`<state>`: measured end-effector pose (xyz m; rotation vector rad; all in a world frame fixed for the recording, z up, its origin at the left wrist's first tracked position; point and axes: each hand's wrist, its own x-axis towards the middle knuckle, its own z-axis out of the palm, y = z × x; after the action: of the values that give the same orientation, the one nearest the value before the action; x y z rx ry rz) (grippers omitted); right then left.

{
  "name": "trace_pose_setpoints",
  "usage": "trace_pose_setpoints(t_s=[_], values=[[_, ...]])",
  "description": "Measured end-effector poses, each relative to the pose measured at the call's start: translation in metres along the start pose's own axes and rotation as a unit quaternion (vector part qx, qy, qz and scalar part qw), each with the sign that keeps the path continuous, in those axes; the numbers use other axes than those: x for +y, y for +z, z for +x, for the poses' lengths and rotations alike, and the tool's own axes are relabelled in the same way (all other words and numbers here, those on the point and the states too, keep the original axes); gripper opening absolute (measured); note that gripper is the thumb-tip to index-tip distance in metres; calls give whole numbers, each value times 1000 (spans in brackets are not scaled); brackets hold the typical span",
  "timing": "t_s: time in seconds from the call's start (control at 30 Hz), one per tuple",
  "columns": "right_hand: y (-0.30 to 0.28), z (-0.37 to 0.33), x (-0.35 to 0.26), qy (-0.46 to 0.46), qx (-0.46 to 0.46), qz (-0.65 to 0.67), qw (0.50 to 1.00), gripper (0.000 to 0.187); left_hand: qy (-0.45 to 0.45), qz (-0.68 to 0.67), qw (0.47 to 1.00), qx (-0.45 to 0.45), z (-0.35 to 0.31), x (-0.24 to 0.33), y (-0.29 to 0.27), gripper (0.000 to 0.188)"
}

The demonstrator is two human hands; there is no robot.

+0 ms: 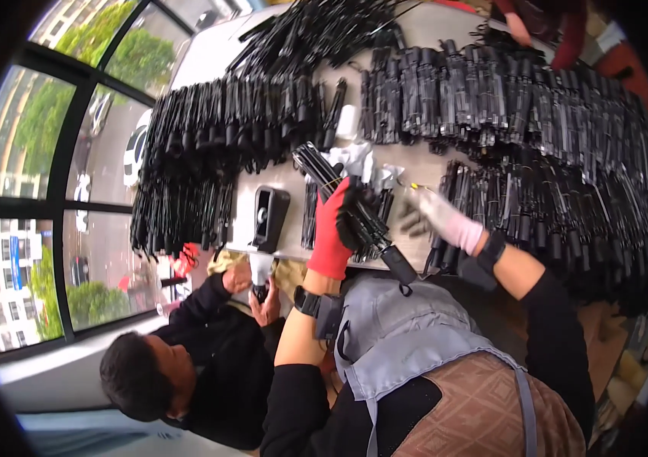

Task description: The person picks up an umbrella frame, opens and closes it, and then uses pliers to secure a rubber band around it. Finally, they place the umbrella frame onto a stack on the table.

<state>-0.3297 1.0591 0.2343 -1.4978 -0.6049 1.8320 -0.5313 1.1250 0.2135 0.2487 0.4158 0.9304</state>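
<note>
Head view: left hand in its red glove clamps the folded black umbrella, white-gloved right hand loosely curled just beside — best keep that shaft steady.

The table carries rows of folded umbrellas across its far side and right part. Near its front edge the left hand grips one folded umbrella; the right hand is just right of it.
</note>
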Motion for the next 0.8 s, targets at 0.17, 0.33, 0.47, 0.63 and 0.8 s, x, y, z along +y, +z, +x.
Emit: trace_pose_setpoints(t_s=[0.17,0.33,0.47,0.63,0.8], values=[[39,12,25,-109,-152,-186,965,42,29,131,985,105,-8,-9,-13,17],[36,20,20,-95,-152,-238,955,46,17,106,991,86,-11,-4,-14,17],[42,20,11,-99,-160,-207,960,44,22,87,993,76,-7,-7,-38,17],[52,36,25,-127,-127,-255,950,37,72,117,986,99,-9,4,-35,22],[67,56,34,-141,-138,-200,960,35,32,76,990,112,-11,26,-34,22]])
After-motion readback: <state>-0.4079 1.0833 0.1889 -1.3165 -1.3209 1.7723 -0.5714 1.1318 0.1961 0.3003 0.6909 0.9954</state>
